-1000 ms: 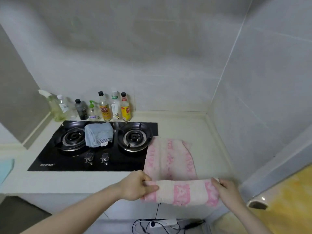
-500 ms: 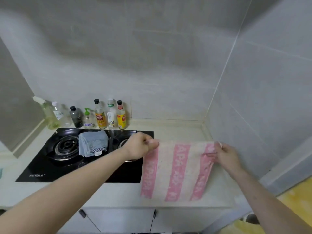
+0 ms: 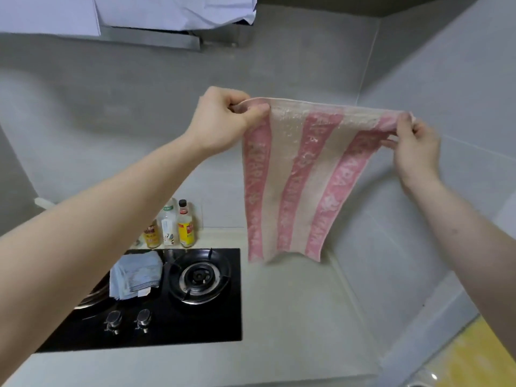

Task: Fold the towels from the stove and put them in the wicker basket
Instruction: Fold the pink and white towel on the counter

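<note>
Left hand [image 3: 223, 121] and right hand [image 3: 416, 146] are pinching a pink-striped cream terry towel's [image 3: 296, 180] top corners, fingers closed, holding it hanging open, likely readying a first fold.

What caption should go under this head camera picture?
Left hand and right hand hold a pink striped towel up by its top corners above the counter; a blue towel waits on the stove.

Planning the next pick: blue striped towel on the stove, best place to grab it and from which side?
The blue striped towel lies folded and flat between the two burners, on the stove. Probably best to pinch the near corner by its white tag, coming from above and the front: those layered edges are exposed, while the bottles crowd the back. Both hands are shut on the pink striped towel.
</note>
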A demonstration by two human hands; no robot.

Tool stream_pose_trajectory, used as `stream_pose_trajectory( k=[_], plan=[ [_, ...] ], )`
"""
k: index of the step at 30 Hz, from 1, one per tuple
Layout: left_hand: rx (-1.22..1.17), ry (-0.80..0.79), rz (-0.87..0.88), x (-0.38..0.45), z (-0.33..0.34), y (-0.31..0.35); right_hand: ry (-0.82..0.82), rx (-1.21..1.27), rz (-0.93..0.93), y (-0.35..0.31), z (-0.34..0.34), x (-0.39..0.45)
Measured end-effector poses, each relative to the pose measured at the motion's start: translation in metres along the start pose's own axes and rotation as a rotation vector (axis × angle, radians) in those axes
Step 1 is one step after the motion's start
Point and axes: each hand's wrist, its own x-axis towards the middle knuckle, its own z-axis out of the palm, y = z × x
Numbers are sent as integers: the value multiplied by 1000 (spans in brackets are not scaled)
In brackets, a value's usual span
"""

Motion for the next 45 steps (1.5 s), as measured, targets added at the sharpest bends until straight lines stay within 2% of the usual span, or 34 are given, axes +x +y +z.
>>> stream_pose_trajectory(
  k=[2, 6, 12, 15, 17, 21, 24, 28, 35, 45],
  plan=[
    [-36, -89, -14, -18, -2, 4, 63, -64, -20, 2, -13, -21],
    [-47, -343, -117, -72, 7, -15, 104, -69, 78, 31, -35, -78],
    [-207, -642, -382, -173, 26, -48, -57, -185, 330, 86, -61, -198],
    [-308, -793, -549, -226, 38, -76, -74, -187, 510, 116, -69, -262],
    [-312, -854, -617, -258, 48, -97, -109, -219, 623, 131, -74, -299],
    [-268, -908, -698, -311, 67, -133, -225, -356, 698, 163, -80, -349],
    [-136, -889, -687, -333, 80, -158, -298, -442, 739, 193, -78, -361],
    [17, -772, -729, -336, 100, -183, -355, -514, 771, 219, -66, -352],
    [205, -563, -737, -299, 142, -214, -393, -486, 697, 257, -37, -294],
    [395, -490, -809, -247, 199, -266, -454, -493, 671, 349, 2, -232]
  ],
)
